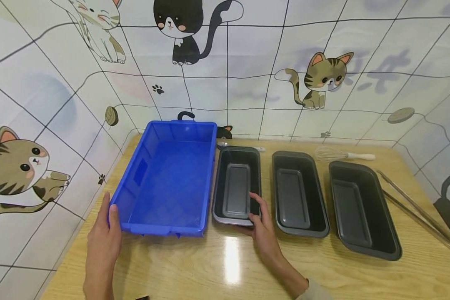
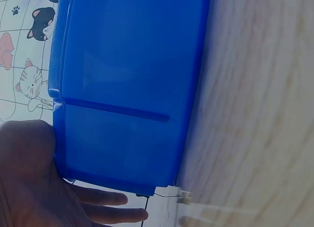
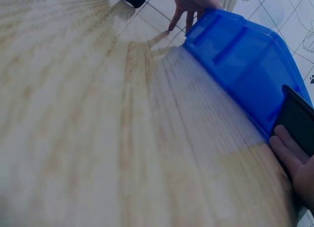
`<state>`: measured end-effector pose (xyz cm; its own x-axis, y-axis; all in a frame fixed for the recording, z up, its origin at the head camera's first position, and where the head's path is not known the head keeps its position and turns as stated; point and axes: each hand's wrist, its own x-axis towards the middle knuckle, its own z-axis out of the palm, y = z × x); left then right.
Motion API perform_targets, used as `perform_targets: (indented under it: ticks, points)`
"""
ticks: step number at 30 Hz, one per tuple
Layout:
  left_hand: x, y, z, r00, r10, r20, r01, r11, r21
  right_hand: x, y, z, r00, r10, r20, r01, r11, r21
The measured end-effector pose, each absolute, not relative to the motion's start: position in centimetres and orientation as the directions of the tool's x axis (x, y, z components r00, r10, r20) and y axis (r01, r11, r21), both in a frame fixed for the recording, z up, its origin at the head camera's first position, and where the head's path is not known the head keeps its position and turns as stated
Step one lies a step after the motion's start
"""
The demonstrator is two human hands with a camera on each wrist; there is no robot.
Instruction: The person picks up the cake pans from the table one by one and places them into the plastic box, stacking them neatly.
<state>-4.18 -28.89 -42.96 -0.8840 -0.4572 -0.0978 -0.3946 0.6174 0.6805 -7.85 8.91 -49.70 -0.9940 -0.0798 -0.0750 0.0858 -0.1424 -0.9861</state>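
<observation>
A blue plastic tray (image 1: 168, 175) lies on the left of the table. My left hand (image 1: 103, 239) rests against its front left corner, fingers straight along the outside and thumb at the rim. The left wrist view shows this hand (image 2: 29, 173) beside the tray's outer wall (image 2: 122, 80). Right next to the tray stands a dark loaf pan (image 1: 237, 187). My right hand (image 1: 265, 237) grips its front right corner, with some fingers over the rim and others against the front wall. In the right wrist view, two fingers (image 3: 289, 151) lie against the pan (image 3: 299, 120).
Two more dark loaf pans (image 1: 290, 198) (image 1: 354, 212) stand to the right. Behind them lies a whisk (image 1: 345, 155), and tongs (image 1: 420, 208) lie at the far right. A spoon (image 1: 222, 145) is partly hidden behind the gripped pan. Cat-patterned sheeting (image 1: 255, 91) borders the table (image 1: 195, 266).
</observation>
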Motion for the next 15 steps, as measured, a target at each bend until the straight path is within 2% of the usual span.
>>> perform_targets:
  ticks: [4,15]
  points:
    - [-4.1,-29.0,-43.0,-0.88,-0.462,-0.106,-0.402,0.61,0.683,-7.8,8.9,-49.5,-0.998,-0.052,-0.022,0.025,-0.05,-0.998]
    - [-4.2,-29.1,-43.1,-0.88,-0.462,-0.108,-0.4,0.599,0.694,-7.0,8.2,-48.6,-0.994,0.022,0.109,-0.108,0.024,-0.994]
